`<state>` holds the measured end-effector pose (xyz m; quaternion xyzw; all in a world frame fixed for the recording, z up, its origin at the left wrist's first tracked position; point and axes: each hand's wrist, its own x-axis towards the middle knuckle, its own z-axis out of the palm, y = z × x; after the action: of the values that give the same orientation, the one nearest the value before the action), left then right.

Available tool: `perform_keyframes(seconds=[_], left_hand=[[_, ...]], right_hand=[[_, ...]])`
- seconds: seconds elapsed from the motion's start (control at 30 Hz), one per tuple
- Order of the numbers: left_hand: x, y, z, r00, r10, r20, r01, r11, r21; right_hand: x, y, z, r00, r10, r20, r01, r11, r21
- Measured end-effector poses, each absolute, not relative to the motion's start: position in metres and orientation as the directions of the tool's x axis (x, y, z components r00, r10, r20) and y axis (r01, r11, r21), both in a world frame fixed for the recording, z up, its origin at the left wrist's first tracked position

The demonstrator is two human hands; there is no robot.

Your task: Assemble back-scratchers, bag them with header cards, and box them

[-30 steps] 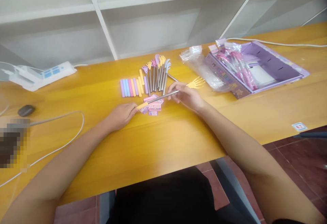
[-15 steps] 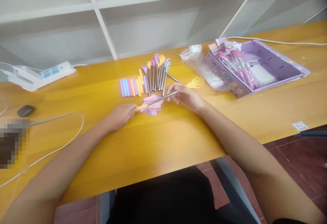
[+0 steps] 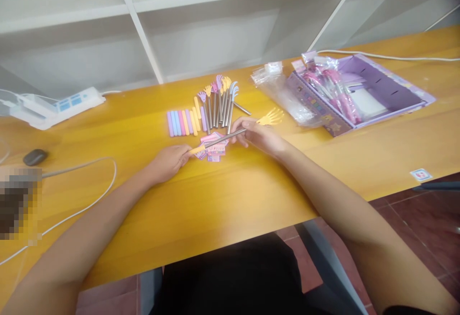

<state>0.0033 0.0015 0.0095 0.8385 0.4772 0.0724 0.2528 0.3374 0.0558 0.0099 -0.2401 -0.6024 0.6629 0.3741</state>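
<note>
My left hand (image 3: 166, 162) and right hand (image 3: 259, 135) fingers pinch a light, stiff telescopic back scratcher (image 3: 230, 136) at handle and rod

The yellow wooden table (image 3: 223, 200) bears pastel sticks (image 3: 181, 123), a purple box (image 3: 373, 92), a power strip (image 3: 57, 106) and a white cable (image 3: 82, 195).

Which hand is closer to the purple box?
The right hand. It is out toward the purple box, just past the clear bags. The left hand is farther away, on the other side of the little pink cards.
</note>
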Motion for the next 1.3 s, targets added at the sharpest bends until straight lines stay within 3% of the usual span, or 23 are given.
perform_keyframes(seconds=[0.67, 0.83, 1.03, 1.2, 1.3], left_hand=[[0.002, 0.002, 0.013, 0.549, 0.828, -0.112, 0.744, -0.423, 0.517], [0.003, -0.001, 0.013, 0.548, 0.833, -0.08, 0.736, -0.435, 0.518], [0.008, -0.014, 0.009, 0.393, 0.918, 0.059, 0.717, -0.346, 0.605], [0.015, -0.024, 0.015, 0.426, 0.904, -0.03, 0.649, -0.282, 0.707], [0.019, -0.03, 0.019, 0.462, 0.878, -0.127, 0.491, -0.134, 0.861]], right_hand=[[0.331, 0.052, 0.004, -0.656, 0.732, 0.185, -0.26, 0.011, -0.966], [0.332, 0.054, 0.004, -0.666, 0.735, 0.131, -0.245, -0.05, -0.968], [0.322, 0.063, 0.006, -0.433, 0.901, 0.018, -0.277, -0.114, -0.954], [0.315, 0.067, 0.004, -0.281, 0.96, 0.018, -0.322, -0.077, -0.944], [0.321, 0.072, 0.003, -0.18, 0.981, 0.07, -0.376, -0.003, -0.927]])
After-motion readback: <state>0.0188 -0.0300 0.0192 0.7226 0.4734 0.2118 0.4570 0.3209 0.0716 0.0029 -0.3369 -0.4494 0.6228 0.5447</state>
